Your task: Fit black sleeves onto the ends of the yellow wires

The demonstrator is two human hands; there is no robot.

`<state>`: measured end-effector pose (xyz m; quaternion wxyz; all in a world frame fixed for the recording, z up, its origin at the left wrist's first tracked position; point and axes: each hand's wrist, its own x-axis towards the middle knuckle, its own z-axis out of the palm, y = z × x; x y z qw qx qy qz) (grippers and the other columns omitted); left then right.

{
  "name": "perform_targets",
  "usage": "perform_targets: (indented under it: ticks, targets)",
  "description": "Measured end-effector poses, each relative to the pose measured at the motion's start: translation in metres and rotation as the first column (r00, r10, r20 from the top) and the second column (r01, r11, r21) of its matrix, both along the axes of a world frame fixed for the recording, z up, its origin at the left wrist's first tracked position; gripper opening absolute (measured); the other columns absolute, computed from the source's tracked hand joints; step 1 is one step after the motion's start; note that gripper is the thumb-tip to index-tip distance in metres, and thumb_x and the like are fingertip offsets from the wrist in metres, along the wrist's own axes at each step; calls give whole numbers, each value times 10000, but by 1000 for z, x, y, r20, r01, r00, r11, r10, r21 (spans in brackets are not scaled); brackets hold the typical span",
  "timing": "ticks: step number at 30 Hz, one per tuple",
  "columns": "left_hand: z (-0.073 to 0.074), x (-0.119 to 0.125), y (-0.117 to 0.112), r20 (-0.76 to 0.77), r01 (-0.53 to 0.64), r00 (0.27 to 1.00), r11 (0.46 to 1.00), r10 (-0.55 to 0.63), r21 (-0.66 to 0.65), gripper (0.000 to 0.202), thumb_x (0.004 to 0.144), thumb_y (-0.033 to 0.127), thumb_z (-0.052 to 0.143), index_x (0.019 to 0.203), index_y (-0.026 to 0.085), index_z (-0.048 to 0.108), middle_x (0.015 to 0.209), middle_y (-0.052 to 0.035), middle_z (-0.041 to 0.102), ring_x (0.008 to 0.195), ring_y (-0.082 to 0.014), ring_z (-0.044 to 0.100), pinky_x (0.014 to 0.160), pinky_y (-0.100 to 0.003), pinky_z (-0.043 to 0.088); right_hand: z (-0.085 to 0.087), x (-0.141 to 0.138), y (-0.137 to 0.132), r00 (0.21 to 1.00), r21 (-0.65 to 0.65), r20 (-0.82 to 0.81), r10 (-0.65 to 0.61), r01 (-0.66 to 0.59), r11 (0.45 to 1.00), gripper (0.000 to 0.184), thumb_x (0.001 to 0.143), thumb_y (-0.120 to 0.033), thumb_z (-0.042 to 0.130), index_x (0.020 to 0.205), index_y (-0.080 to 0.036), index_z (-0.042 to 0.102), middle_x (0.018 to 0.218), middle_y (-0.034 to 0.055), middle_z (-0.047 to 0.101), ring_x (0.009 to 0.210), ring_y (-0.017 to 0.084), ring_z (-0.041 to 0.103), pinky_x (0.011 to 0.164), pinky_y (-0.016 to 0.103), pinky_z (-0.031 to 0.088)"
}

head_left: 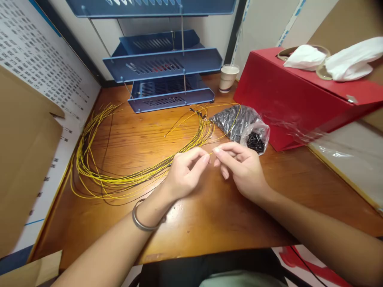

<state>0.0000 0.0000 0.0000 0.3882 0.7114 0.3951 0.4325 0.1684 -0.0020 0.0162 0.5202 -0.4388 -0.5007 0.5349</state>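
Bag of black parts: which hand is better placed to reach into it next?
Probably right: the right hand sits just in front of the bag, while the left hand is farther off, pinching one of the yellow wires.

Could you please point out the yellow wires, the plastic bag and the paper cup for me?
yellow wires [131,182]: head view, on the bundle's lower curve.
plastic bag [239,121]: head view, on its crinkled middle.
paper cup [228,79]: head view, on its side wall.
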Motion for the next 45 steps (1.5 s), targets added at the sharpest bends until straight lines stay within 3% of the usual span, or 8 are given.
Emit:
perform_targets:
  ticks: [11, 17, 23, 30, 33, 40, 45]
  targets:
    - [1, -1, 2, -26, -45, 999, 998, 46, 33, 298, 961, 354, 547, 751, 161, 635, 545, 38, 512, 506, -85, 428, 534, -230, 341, -6, 9, 11, 996, 41, -43, -83, 84, 996, 221, 821, -393, 784, 895, -194, 721, 625, -19, 669, 411, 61, 469, 415, 218, 349]
    - [-3, -2, 1, 33, -27, 999, 999, 28, -25, 339, 980, 396, 532, 747, 165, 617, 517, 41, 496, 498, -90, 422, 521, -240, 314, 5, 24, 18, 952, -14, 154, 266, -267, 964, 383, 811, -374, 787, 1134, -173, 739, 547, -44, 635, 399, 71, 438, 410, 218, 332]
    - [-1, -6, 2, 33, 6, 999, 1000, -6, -14, 322, 973, 352, 550, 722, 160, 611, 523, 46, 496, 494, -81, 417, 523, -235, 320, 13, 23, 18, 919, 39, 267, 290, -311, 950, 246, 821, -311, 779, 1014, -159, 760, 531, -38, 619, 436, 72, 474, 433, 210, 342]
    - [-1, -7, 1, 36, 48, 998, 999, -48, 1, 319, 983, 323, 550, 719, 156, 614, 544, 46, 518, 509, -74, 434, 551, -223, 355, 12, 22, 18, 913, 55, 266, 310, -335, 941, 248, 854, -334, 764, 1044, -175, 764, 597, -24, 651, 481, 92, 547, 445, 217, 393]
    - [-1, -6, 0, 37, 50, 998, 999, -50, 7, 322, 979, 317, 555, 707, 154, 609, 543, 42, 531, 513, -75, 442, 552, -220, 358, 12, 20, 17, 912, 75, 272, 307, -338, 938, 176, 855, -302, 760, 965, -166, 767, 626, -8, 676, 519, 97, 580, 463, 214, 414]
    - [-1, -7, 1, 70, 49, 996, 998, -52, 45, 299, 965, 280, 570, 697, 150, 604, 530, 47, 533, 502, -66, 452, 530, -200, 357, 13, 16, 17, 912, 121, 276, 302, -344, 931, 181, 873, -318, 742, 822, -144, 730, 598, -22, 646, 469, 66, 505, 448, 210, 380]
    - [0, -9, 3, 77, 65, 995, 996, -69, 59, 304, 970, 264, 568, 689, 151, 586, 529, 55, 521, 493, -57, 441, 520, -193, 346, 11, 14, 16, 916, 73, 224, 331, -355, 932, 185, 889, -319, 718, 832, -144, 705, 619, -21, 643, 480, 66, 504, 460, 205, 392]
